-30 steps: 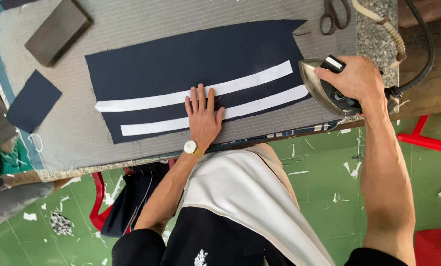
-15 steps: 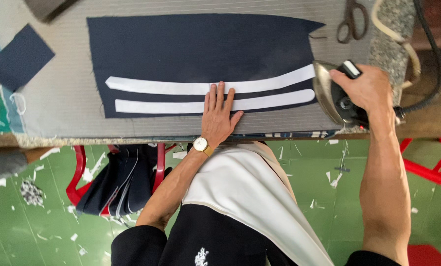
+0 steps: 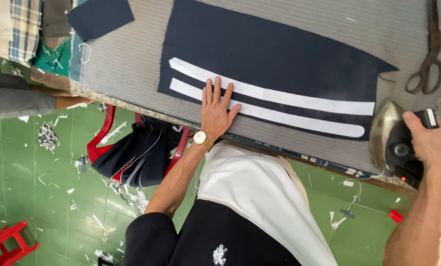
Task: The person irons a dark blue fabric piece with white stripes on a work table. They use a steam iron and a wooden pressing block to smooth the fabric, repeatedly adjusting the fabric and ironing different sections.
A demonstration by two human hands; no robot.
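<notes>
- The navy cloth panel (image 3: 279, 59) lies flat on the grey padded table (image 3: 126, 59), near the front edge, with two white strips (image 3: 274, 106) running side by side along its lower part.
- The cloth looks dark and smooth, with one pointed corner; the strips are long, thin and gently curved.
- The left hand (image 3: 215, 111) presses down with fingers spread flat across both strips, seemingly to keep them from shifting.
- The right hand (image 3: 435, 143) is closed around the handle of the iron (image 3: 390, 140), which rests at the table's edge just beyond the strips' ends.
- Scissors (image 3: 427, 64) lie farther back; a small navy scrap (image 3: 99, 15) sits apart.
</notes>
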